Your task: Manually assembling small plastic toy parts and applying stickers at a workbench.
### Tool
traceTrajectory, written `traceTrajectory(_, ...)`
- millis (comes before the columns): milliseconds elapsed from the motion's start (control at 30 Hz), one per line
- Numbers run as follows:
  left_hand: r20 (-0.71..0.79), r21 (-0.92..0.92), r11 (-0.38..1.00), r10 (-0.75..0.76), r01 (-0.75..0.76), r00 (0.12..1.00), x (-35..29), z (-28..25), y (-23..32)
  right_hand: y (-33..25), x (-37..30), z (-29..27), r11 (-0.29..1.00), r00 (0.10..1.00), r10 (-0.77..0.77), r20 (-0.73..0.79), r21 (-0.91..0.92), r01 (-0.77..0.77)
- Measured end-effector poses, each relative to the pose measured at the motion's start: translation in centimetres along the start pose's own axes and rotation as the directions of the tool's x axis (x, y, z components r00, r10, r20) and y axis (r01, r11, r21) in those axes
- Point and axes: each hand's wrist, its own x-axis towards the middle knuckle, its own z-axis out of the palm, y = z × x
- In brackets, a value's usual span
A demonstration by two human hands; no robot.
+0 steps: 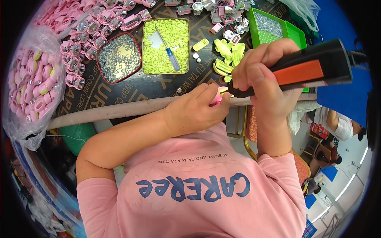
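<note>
My right hand (266, 77) is closed around a black and orange electric screwdriver (313, 65), whose tip points left and down. Just left of that tip, my left hand (194, 108) pinches a small pink plastic casing (216, 97) with a yellow-green piece on it. The tip meets or nearly meets the casing; my fingers hide the exact contact. Beyond my hands lie several loose yellow-green casing pieces (223, 48), with a single yellow-green piece (201, 44) apart from them. Two small whitish round parts (195, 56) rest near it.
A tin of small yellow-green parts (183, 72) holds a blue-handled screwdriver (172, 58). Left of it stand a red-rimmed tray of clear discs (140, 59), pink lamp assemblies (92, 28) and a plastic bag of pink casings (37, 79). A green divided tray (295, 37) with screws is at right. People sit beyond.
</note>
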Motion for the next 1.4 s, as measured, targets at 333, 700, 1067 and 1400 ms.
traceTrajectory(333, 0.276, -0.876, 0.079, -0.725, 0.475, 0.63, 3.3, -5.8, -0.9, 1.9, 1.3, -4.1, 0.989, 0.932, -0.116, -0.343, -0.124, 0.077)
traceTrajectory(700, 0.168, -0.918, 0.117, -0.753, 0.38, 0.637, 3.7, -8.5, 1.0, -1.7, -2.1, 3.3, 0.873, 0.992, -0.084, -0.096, -0.487, 0.026)
traceTrajectory(1067, 0.042, -0.917, 0.246, -0.724, 0.314, 0.688, 2.2, -9.5, 2.1, 0.5, -2.3, 5.1, 0.87, 0.972, -0.218, -0.092, -0.47, 0.15)
traceTrajectory(1400, 0.012, -0.93, 0.237, -0.742, 0.279, 0.67, 1.5, -10.0, 1.7, 0.1, -2.3, 5.3, 0.947, 0.993, -0.09, -0.078, -0.314, 0.062)
